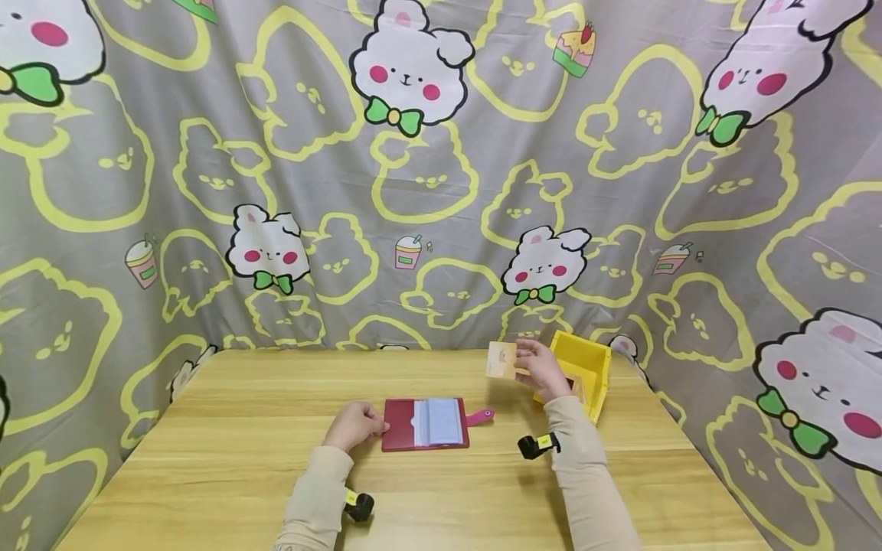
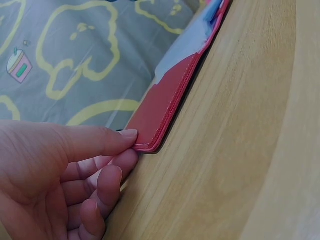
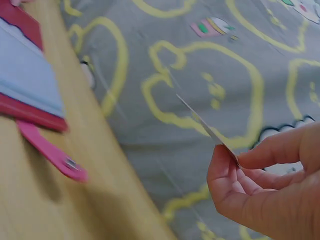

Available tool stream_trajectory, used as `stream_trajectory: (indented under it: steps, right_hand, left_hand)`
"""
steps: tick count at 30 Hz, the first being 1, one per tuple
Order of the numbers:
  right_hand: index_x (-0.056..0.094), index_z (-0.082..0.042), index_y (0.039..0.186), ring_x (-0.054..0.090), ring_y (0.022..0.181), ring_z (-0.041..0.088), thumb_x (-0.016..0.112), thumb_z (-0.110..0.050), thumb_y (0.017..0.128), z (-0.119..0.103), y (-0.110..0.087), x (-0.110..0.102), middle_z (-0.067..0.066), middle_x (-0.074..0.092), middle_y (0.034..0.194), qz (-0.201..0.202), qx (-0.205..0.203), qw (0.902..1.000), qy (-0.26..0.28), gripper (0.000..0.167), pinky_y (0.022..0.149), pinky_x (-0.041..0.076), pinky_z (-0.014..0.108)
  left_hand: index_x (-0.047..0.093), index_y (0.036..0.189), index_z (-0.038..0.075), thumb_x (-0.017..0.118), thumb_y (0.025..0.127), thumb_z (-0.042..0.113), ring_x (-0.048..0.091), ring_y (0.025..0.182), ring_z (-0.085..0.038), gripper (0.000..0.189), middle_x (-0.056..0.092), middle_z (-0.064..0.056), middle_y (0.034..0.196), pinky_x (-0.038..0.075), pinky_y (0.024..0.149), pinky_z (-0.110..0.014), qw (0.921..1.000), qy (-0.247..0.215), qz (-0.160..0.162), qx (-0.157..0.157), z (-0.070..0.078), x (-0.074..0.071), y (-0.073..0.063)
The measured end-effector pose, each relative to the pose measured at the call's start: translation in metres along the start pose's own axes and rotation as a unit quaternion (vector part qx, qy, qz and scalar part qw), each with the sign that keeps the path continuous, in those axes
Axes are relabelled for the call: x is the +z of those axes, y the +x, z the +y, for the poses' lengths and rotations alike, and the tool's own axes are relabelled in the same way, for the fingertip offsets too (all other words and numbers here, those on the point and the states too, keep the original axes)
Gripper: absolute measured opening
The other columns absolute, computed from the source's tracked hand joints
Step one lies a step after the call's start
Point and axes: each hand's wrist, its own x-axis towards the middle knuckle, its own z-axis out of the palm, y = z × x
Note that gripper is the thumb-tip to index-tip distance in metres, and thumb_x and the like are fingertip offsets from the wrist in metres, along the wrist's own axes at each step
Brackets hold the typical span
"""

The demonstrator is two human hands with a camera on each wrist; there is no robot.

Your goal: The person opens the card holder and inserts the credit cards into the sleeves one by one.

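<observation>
A red card holder (image 1: 398, 435) lies spread on the table, its clear bluish sleeves (image 1: 441, 421) showing and its pink snap strap (image 1: 481, 417) pointing right. My left hand (image 1: 354, 425) pinches the holder's left edge between thumb and forefinger, as the left wrist view shows at the red cover's corner (image 2: 155, 115). Raised above the table to the right of the holder, my right hand (image 1: 540, 369) pinches a pale orange card (image 1: 501, 360) by its edge. In the right wrist view the card (image 3: 205, 125) appears nearly edge-on.
A yellow plastic bin (image 1: 582, 352) stands at the table's back right, just behind my right hand, with some cards (image 1: 577, 389) inside. The wooden table (image 1: 227, 451) ends at a grey patterned curtain (image 1: 427, 306).
</observation>
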Motion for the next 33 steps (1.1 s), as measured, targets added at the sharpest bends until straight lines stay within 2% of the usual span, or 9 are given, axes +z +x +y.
stream_trajectory:
  steps: [6,11,15,17,20,22,24,27,33]
  right_hand:
    - [0.041,0.004,0.139,0.047,0.085,0.017,0.048,0.009,0.088,0.018,0.001,0.034,0.018,0.044,0.121,-0.02,-0.006,0.9996,0.018,0.052,0.067,0.044,0.028]
    - [0.048,0.006,0.131,0.05,0.081,0.017,0.052,0.009,0.082,0.03,-0.005,0.059,0.014,0.05,0.108,-0.055,-0.032,0.9966,0.053,0.049,0.064,0.045,0.027]
    - [0.045,0.006,0.134,0.048,0.079,0.016,0.049,0.012,0.081,0.034,-0.006,0.083,0.01,0.048,0.105,-0.063,0.006,0.9959,0.065,0.053,0.063,0.044,0.026]
    - [0.043,0.006,0.135,0.047,0.075,0.014,0.048,0.014,0.081,0.035,-0.006,0.093,0.008,0.047,0.102,-0.072,0.019,0.9949,0.068,0.055,0.062,0.044,0.025]
    - [0.039,0.007,0.138,0.045,0.072,0.014,0.046,0.016,0.082,0.037,-0.007,0.105,0.006,0.046,0.099,-0.09,0.031,0.9926,0.075,0.057,0.06,0.042,0.026]
    - [0.037,0.007,0.139,0.044,0.072,0.015,0.046,0.016,0.083,0.039,-0.008,0.111,0.006,0.046,0.099,-0.103,0.034,0.9914,0.073,0.058,0.059,0.041,0.027]
    - [0.037,0.008,0.139,0.045,0.074,0.016,0.047,0.015,0.083,0.042,-0.01,0.115,0.006,0.046,0.099,-0.112,0.035,0.9906,0.071,0.057,0.059,0.042,0.027]
    - [0.04,0.007,0.137,0.047,0.076,0.016,0.048,0.015,0.083,0.044,-0.011,0.119,0.008,0.047,0.101,-0.115,0.035,0.9908,0.062,0.055,0.059,0.043,0.026]
    - [0.041,0.007,0.136,0.049,0.075,0.016,0.049,0.014,0.082,0.048,-0.011,0.122,0.008,0.047,0.103,-0.118,0.032,0.9911,0.054,0.055,0.059,0.045,0.025]
  left_hand:
    - [0.059,0.07,0.007,0.076,0.079,0.011,0.05,0.053,-0.013,0.02,0.06,-0.001,0.064,0.037,0.052,-0.025,1.0,0.001,-0.006,0.002,0.002,0.0,0.001]
    - [0.058,0.075,0.003,0.075,0.077,0.001,0.049,0.057,-0.013,0.017,0.056,-0.002,0.065,0.039,0.053,-0.024,0.9992,0.027,0.007,0.028,0.015,0.003,0.0]
    - [0.062,0.079,0.001,0.069,0.077,-0.004,0.05,0.065,-0.015,0.009,0.058,-0.005,0.07,0.041,0.059,-0.025,0.9964,0.049,0.033,0.06,0.03,0.013,0.0]
    - [0.065,0.087,-0.002,0.063,0.081,-0.005,0.055,0.066,-0.014,0.007,0.062,-0.009,0.074,0.045,0.061,-0.025,0.9968,0.02,0.038,0.067,0.037,0.019,0.0]
    - [0.065,0.104,-0.008,0.053,0.088,-0.004,0.061,0.067,-0.013,0.02,0.067,-0.016,0.082,0.052,0.062,-0.026,0.9955,-0.081,0.022,0.044,0.044,0.029,0.002]
    - [0.061,0.113,-0.012,0.051,0.094,0.001,0.063,0.064,-0.013,0.026,0.068,-0.02,0.085,0.055,0.06,-0.026,0.9866,-0.163,0.0,0.014,0.045,0.035,0.003]
    - [0.058,0.117,-0.014,0.051,0.097,0.006,0.063,0.062,-0.012,0.03,0.068,-0.022,0.087,0.056,0.059,-0.027,0.9749,-0.221,-0.02,-0.01,0.044,0.038,0.004]
    - [0.058,0.117,-0.014,0.054,0.098,0.011,0.063,0.061,-0.012,0.032,0.068,-0.019,0.084,0.056,0.059,-0.026,0.9646,-0.26,-0.031,-0.027,0.042,0.04,0.005]
    - [0.06,0.114,-0.014,0.059,0.095,0.007,0.064,0.062,-0.012,0.029,0.068,-0.011,0.078,0.056,0.059,-0.025,0.9545,-0.296,-0.026,-0.03,0.042,0.039,0.003]
